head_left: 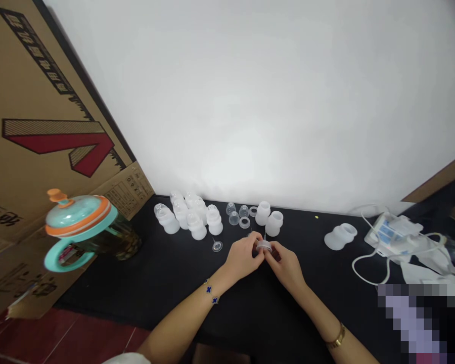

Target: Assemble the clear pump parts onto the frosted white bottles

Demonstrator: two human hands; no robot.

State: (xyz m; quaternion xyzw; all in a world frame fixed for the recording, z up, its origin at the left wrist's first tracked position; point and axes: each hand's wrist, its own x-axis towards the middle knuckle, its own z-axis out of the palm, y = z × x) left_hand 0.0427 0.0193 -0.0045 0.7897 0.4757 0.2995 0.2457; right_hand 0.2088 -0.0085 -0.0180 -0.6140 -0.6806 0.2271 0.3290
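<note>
Near the middle of the black table, my left hand (244,257) and my right hand (287,264) meet around a small translucent ring piece (264,245). The fingers of both are closed on it, and a thin spike stands up from its top. Just behind are two open white bottles (274,223), clear domes (243,211) and loose rings (244,222). To the left lies a clear disc with a thin stem (217,246). Several white bottles with clear tops (196,225) stand grouped at the back left.
A large teal and orange lidded jug (79,222) stands at the left beside a cardboard box (30,167). An open white bottle (340,237) lies tilted at the right, near a white device with cables (392,235). A white wall rises behind the table.
</note>
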